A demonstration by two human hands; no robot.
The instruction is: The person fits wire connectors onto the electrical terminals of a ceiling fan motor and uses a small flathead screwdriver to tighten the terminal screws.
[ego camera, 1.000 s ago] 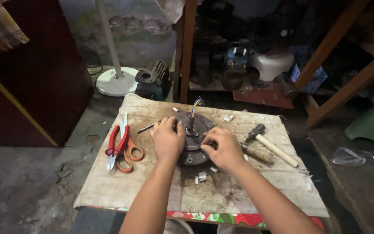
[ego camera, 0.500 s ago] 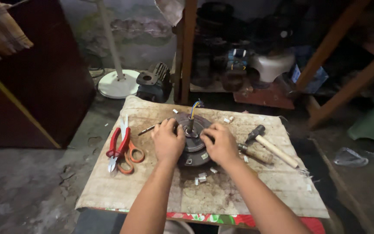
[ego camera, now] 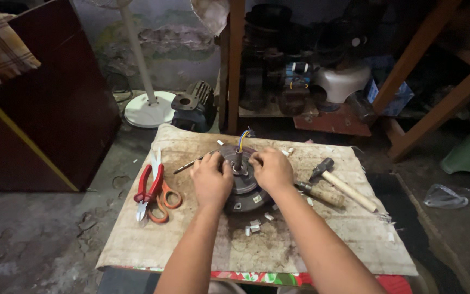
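Observation:
A round dark metal fan motor [ego camera: 243,188] lies flat on a stained cloth-covered table [ego camera: 191,245]. A short shaft and coloured wires [ego camera: 242,142] stick up from its middle. My left hand [ego camera: 211,178] rests on the motor's left side, fingers curled over its top. On the motor's right side my right hand [ego camera: 270,169] grips with its fingers near the shaft. Both hands press on the motor body.
Red-handled pliers [ego camera: 149,185] and orange-handled scissors [ego camera: 165,198] lie left of the motor. A hammer [ego camera: 341,184] and a wooden-handled tool [ego camera: 321,194] lie to the right. Small white bits [ego camera: 254,226] sit near the motor. A white fan base [ego camera: 148,109], another motor [ego camera: 191,106] and wooden shelving stand behind.
Both hands have shifted slightly on the motor, the fingers closing in toward the shaft. The view has moved a little; the tools lie where they were.

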